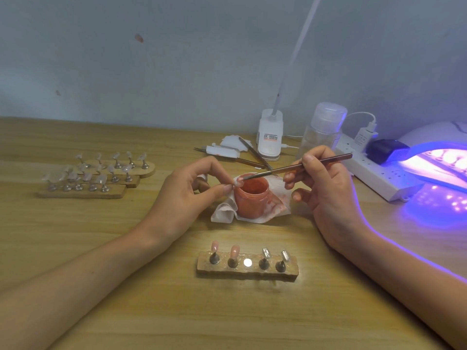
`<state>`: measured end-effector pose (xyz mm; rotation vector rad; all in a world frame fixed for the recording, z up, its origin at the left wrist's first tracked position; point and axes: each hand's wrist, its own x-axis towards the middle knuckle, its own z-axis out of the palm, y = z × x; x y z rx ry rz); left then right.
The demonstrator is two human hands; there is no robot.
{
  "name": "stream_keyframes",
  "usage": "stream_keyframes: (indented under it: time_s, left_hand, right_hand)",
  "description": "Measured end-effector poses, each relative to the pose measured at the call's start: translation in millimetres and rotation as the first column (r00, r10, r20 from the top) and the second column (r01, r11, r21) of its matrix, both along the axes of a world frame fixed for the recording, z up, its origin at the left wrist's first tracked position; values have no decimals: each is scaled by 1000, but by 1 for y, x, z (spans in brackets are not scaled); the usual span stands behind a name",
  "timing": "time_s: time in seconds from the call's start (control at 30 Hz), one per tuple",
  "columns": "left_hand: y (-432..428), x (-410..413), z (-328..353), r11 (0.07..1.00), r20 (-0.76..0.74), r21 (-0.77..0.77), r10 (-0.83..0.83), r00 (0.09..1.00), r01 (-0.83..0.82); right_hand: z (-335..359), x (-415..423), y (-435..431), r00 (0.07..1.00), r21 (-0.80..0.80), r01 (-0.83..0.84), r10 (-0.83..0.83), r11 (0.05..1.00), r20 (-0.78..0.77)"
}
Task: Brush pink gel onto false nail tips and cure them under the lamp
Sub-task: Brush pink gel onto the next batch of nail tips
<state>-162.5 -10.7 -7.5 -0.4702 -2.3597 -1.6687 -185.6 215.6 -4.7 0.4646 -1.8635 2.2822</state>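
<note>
At the left rim of the pink gel jar (251, 195), my left hand (187, 193) pinches a clear nail tip (237, 182) between thumb and forefinger. My right hand (326, 183) grips the brush (298, 166), bristles at that tip. Right of the jar, the lamp (434, 162) glows violet.

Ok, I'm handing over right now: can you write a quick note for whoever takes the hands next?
Left hand pinches a nail tip over the open gel jar.
Right hand holds the brush, bristles at that tip.
Front holder: two pink tips, one empty slot, two clear tips.
Lamp at right is lit.
To do: coat the held tip and the two clear ones, cure; three more holders of tips sit far left.
</note>
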Motion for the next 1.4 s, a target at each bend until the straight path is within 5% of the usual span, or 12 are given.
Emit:
stream_keyframes:
  time_s: [1.4]
  left_hand:
    - [-1,0,-1,999,38,42,-1,999,-1]
  right_hand:
    - [0,1,1,998,16,57,-58,998,27]
